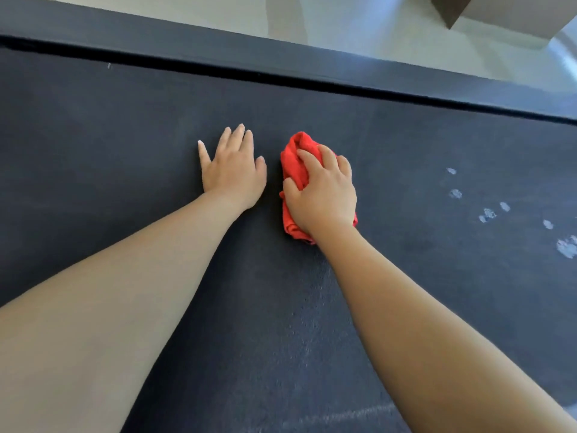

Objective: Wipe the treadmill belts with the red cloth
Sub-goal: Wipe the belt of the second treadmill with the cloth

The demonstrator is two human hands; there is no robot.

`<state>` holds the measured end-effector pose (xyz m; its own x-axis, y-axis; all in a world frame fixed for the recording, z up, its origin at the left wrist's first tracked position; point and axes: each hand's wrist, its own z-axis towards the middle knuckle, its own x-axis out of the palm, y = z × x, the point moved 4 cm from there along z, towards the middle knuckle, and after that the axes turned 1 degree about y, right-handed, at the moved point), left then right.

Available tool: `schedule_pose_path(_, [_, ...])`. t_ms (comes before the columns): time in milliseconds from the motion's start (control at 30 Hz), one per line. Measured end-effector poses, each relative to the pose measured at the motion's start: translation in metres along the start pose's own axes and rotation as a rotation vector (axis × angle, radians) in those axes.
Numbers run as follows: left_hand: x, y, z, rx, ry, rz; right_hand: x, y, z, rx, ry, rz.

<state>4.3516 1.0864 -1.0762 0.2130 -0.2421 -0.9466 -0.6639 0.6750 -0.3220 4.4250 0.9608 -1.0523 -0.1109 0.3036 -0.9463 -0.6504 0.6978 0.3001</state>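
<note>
Pressing cloth (295, 164) onto belt (125, 135), right hand (324, 195) curls its grip round it, long axis running away from body; pale marks (487, 214) lie rightward, left hand (232, 170) flat beside.

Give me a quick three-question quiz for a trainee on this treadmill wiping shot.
1. True or false: the left hand lies flat on the belt, holding nothing.
2. Which hand grips the cloth? A) left B) right C) both
3. Fill in: the pale marks on the belt lie to the cloth's ____.
Key: 1 true; 2 B, the right hand; 3 right.
</note>
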Motion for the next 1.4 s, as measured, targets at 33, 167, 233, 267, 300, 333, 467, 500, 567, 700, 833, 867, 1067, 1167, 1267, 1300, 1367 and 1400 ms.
schedule_pose_path(33, [0.002,-0.001,0.003,-0.048,-0.032,0.012,0.000,-0.004,0.009,-0.032,0.018,0.003])
schedule_pose_path(167, [0.005,-0.001,0.006,-0.117,-0.066,0.050,0.004,-0.012,0.040,-0.137,0.065,0.027])
schedule_pose_path(233, [0.005,-0.002,0.007,-0.123,-0.061,0.065,0.005,-0.012,0.055,-0.158,0.078,0.040])
schedule_pose_path(267, [0.005,-0.003,0.007,-0.126,-0.063,0.070,0.005,-0.010,0.063,-0.166,0.086,0.042])
schedule_pose_path(300, [0.005,-0.003,0.007,-0.128,-0.064,0.074,0.006,-0.008,0.069,-0.170,0.093,0.045])
schedule_pose_path(333, [0.005,-0.002,0.006,-0.128,-0.066,0.078,0.006,-0.007,0.073,-0.171,0.096,0.047])
schedule_pose_path(467, [0.006,-0.001,0.008,-0.121,-0.076,0.089,0.006,-0.009,0.070,-0.176,0.081,0.059])
schedule_pose_path(500, [0.007,-0.001,0.009,-0.118,-0.076,0.092,0.006,-0.011,0.063,-0.182,0.079,0.058])
schedule_pose_path(567, [0.007,-0.001,0.010,-0.119,-0.075,0.084,0.003,-0.016,0.046,-0.197,0.060,0.052])
schedule_pose_path(700, [0.004,-0.002,0.009,-0.101,-0.047,0.049,-0.003,-0.023,0.010,-0.160,0.016,0.046])
schedule_pose_path(833, [-0.006,0.010,0.008,0.011,0.050,0.001,-0.004,-0.016,-0.015,-0.133,-0.004,0.027])
schedule_pose_path(867, [-0.010,0.017,0.009,0.036,0.056,0.027,-0.004,-0.013,-0.015,-0.120,0.001,0.030])
schedule_pose_path(1067, [-0.016,0.047,0.020,-0.007,-0.002,0.077,0.006,0.013,0.016,-0.126,0.016,0.028])
schedule_pose_path(1167, [-0.014,0.046,0.021,-0.009,-0.015,0.074,0.018,0.033,0.049,-0.111,0.026,0.016])
schedule_pose_path(1267, [-0.014,0.046,0.021,-0.010,-0.016,0.067,0.027,0.048,0.085,-0.110,0.026,-0.001])
schedule_pose_path(1300, [-0.014,0.046,0.021,-0.008,-0.013,0.066,0.030,0.052,0.097,-0.115,0.021,0.002])
schedule_pose_path(1367, [-0.013,0.047,0.022,-0.001,-0.010,0.067,0.035,0.058,0.121,-0.121,0.015,0.008])
schedule_pose_path(1400, [-0.013,0.047,0.023,0.001,-0.008,0.067,0.036,0.061,0.133,-0.122,0.020,0.003])
